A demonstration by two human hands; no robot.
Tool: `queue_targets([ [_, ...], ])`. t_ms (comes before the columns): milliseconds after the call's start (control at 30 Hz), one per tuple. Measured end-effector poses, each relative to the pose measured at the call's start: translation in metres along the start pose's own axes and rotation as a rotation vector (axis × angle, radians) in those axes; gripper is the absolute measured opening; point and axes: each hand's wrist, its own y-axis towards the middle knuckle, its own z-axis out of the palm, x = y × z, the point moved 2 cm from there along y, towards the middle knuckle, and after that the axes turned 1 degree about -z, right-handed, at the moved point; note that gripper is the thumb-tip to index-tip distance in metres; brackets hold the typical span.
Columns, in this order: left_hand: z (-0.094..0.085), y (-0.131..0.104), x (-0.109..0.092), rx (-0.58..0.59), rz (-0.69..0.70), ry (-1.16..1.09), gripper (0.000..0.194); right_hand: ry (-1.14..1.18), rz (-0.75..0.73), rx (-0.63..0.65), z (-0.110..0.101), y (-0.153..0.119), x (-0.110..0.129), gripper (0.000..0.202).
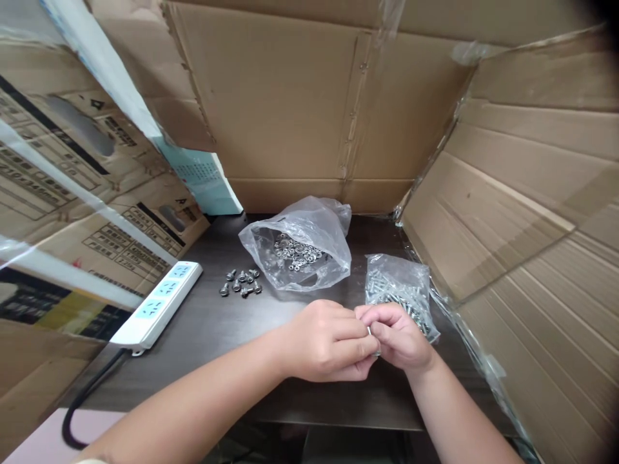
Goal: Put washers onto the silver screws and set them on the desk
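My left hand (331, 341) and my right hand (397, 335) meet above the front part of the dark table (232, 351). Both are closed, fingertips together around a small shiny metal piece (370, 331), mostly hidden by the fingers. Just behind my right hand lies a clear plastic bag of screws (394, 283). An open plastic bag (319, 222) with many small washers (302, 252) stands behind my left hand. Left of that bag, several bolts (242, 281) lie loosely grouped on the table.
A white power strip (162, 309) with a black cable (80, 399) lies at the left. Cardboard walls (280, 96) surround the table at the back and both sides. A light blue sheet (206, 180) stands in the back left corner.
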Motion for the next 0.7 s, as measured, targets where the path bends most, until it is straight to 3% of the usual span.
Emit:
queue_targets([
  [100,-0.002,-0.013,0.002,0.021,-0.036,0.044,0.007,-0.084,0.01,0.01,0.005,0.005,-0.004,0.019],
  [200,-0.003,-0.026,0.008,-0.027,-0.136,-0.003,0.006,-0.065,0.059,-0.082,0.01,0.012,-0.009,0.019],
  [333,-0.004,-0.039,0.022,-0.191,-0.402,-0.227,0.016,-0.149,0.058,-0.315,0.02,0.029,-0.009,0.02],
  [433,-0.01,-0.042,0.034,-0.336,-0.694,-0.368,0.013,-0.316,-0.012,-0.425,0.032,0.049,-0.004,0.022],
  [600,-0.029,-0.057,0.064,-0.706,-1.315,-0.634,0.014,-0.473,-0.002,-0.339,0.049,0.099,-0.019,0.04],
  [667,-0.036,-0.066,0.078,-0.887,-1.436,-0.658,0.019,-0.938,0.052,-0.214,0.051,0.122,-0.03,0.043],
  [700,-0.039,-0.07,0.084,-0.949,-1.454,-0.652,0.021,-1.045,0.052,-0.183,0.05,0.133,-0.035,0.034],
])
